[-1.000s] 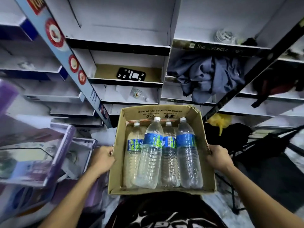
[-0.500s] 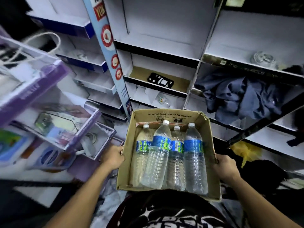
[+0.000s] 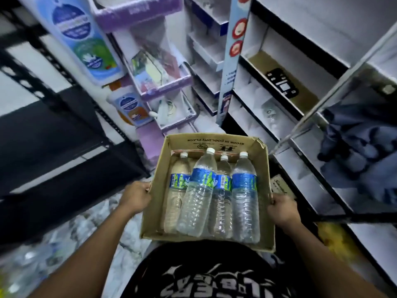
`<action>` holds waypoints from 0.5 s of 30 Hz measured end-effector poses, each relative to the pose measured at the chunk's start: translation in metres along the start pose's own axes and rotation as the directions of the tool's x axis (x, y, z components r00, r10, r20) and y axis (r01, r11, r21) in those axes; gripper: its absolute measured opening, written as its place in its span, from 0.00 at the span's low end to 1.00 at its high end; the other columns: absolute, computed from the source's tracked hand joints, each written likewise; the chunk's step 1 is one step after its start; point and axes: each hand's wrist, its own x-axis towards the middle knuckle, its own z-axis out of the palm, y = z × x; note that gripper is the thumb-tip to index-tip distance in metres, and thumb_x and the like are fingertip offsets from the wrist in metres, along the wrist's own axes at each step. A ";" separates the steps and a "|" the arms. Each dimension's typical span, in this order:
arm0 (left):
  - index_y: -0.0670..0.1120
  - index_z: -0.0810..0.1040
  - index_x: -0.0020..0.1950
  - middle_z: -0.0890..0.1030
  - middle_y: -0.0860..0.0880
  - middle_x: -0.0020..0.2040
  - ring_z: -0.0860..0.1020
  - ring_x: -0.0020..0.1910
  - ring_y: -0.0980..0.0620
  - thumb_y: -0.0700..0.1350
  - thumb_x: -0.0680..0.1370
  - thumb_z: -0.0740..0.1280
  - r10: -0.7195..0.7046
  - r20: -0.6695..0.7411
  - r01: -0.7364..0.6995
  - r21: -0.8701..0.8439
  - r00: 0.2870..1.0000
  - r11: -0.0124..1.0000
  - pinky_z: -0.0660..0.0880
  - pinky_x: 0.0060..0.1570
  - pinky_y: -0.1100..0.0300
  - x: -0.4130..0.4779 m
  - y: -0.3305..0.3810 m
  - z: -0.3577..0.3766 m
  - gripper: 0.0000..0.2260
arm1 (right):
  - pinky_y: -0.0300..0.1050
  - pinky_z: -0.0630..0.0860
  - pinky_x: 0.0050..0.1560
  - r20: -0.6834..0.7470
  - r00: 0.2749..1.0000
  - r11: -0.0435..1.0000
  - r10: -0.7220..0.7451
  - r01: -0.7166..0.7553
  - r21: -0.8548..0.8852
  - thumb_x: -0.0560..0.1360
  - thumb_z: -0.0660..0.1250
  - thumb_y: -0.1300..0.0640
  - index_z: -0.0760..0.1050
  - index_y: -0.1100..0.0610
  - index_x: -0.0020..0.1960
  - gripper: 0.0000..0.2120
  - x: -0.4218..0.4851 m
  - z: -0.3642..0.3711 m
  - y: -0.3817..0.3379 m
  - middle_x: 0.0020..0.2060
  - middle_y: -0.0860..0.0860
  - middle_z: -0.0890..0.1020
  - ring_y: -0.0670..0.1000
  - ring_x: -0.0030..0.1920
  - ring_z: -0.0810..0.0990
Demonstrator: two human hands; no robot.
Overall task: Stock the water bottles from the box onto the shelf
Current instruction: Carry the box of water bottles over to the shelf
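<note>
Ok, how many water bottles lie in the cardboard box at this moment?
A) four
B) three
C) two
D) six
A: four capped water bottles lie side by side in the cardboard box, which the left hand and the right hand hold by its sides.
</note>
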 end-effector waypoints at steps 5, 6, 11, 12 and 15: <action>0.46 0.86 0.41 0.86 0.44 0.43 0.82 0.43 0.46 0.33 0.73 0.69 -0.170 -0.073 0.158 -0.145 0.983 0.977 0.74 0.40 0.57 -0.063 -0.056 0.014 0.10 | 0.53 0.79 0.53 0.093 0.989 0.986 -0.112 0.122 -0.117 0.75 0.66 0.61 0.85 0.56 0.47 0.09 0.001 0.020 -0.033 0.47 0.65 0.85 0.66 0.52 0.83; 0.47 0.86 0.41 0.86 0.44 0.43 0.83 0.43 0.46 0.33 0.73 0.70 -0.199 -0.090 0.180 -0.182 0.976 0.967 0.75 0.41 0.57 -0.074 -0.068 0.017 0.10 | 0.53 0.79 0.54 0.108 0.985 0.979 -0.137 0.151 -0.136 0.75 0.66 0.61 0.86 0.57 0.50 0.10 -0.002 0.025 -0.043 0.47 0.65 0.85 0.66 0.53 0.83; 0.48 0.87 0.46 0.86 0.46 0.44 0.83 0.45 0.47 0.40 0.72 0.69 -0.334 -0.095 0.294 -0.292 0.938 0.910 0.76 0.43 0.59 -0.127 -0.137 0.030 0.09 | 0.52 0.76 0.54 0.209 0.946 0.921 -0.247 0.297 -0.254 0.75 0.66 0.66 0.85 0.60 0.53 0.12 -0.021 0.059 -0.093 0.52 0.67 0.84 0.68 0.57 0.82; 0.49 0.87 0.47 0.86 0.46 0.42 0.84 0.45 0.46 0.43 0.69 0.67 -0.359 -0.094 0.313 -0.321 0.929 0.894 0.78 0.43 0.57 -0.136 -0.151 0.033 0.11 | 0.52 0.76 0.53 0.220 0.939 0.912 -0.263 0.316 -0.263 0.75 0.66 0.64 0.85 0.59 0.52 0.11 -0.026 0.068 -0.103 0.51 0.67 0.84 0.68 0.56 0.82; 0.51 0.88 0.48 0.85 0.48 0.39 0.84 0.43 0.45 0.41 0.70 0.68 -0.410 -0.095 0.354 -0.352 0.907 0.866 0.76 0.38 0.62 -0.161 -0.194 0.041 0.12 | 0.52 0.76 0.53 0.258 0.915 0.876 -0.311 0.381 -0.295 0.75 0.63 0.56 0.85 0.58 0.53 0.15 -0.052 0.095 -0.135 0.51 0.67 0.84 0.68 0.56 0.82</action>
